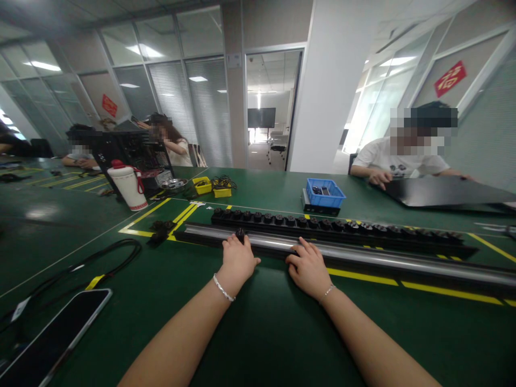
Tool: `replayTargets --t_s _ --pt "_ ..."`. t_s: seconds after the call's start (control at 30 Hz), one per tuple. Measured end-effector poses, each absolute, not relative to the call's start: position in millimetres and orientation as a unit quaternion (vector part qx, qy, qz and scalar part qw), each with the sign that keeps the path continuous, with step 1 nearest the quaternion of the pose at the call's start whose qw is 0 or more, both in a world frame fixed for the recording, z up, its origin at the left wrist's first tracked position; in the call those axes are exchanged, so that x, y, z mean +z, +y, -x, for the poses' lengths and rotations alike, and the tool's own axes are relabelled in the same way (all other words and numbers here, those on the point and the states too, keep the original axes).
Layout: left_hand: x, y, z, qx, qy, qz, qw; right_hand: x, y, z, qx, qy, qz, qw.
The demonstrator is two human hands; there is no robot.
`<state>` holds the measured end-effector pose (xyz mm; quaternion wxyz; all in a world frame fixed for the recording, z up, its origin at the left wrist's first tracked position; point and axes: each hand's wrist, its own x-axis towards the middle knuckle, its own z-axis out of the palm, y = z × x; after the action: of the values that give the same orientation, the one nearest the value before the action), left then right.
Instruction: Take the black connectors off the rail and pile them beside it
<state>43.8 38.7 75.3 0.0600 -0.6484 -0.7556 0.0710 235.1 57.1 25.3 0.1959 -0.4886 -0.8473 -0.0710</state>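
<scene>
A long black-edged metal channel [346,252] lies across the table in front of me, its silvery inside facing up. My left hand [237,260] is over its left part, fingers closed at a small black socket-like module [241,235], thumb pointing right. Farther right, my right hand [309,270] grips the channel's near edge, one finger reaching across it and the others curled. Just behind the channel, a black strip [282,221] carries a row of several similar black modules. A few loose black parts [160,231] lie by the channel's left end.
A phone [60,336] and black cables [116,250] lie at left. Behind stand a white bottle [128,185], yellow bins [202,186] and a blue basket [325,192]. Across the table, one person handles a dark panel [443,191]; others sit near an open black computer case [137,153].
</scene>
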Motion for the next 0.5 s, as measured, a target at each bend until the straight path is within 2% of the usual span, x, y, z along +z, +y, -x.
replayTargets --t_s 0.5 --pt "86 46 -13 0.085 -0.777 0.624 -0.007 26 56 -234 -0.068 -0.849 0.487 0.193"
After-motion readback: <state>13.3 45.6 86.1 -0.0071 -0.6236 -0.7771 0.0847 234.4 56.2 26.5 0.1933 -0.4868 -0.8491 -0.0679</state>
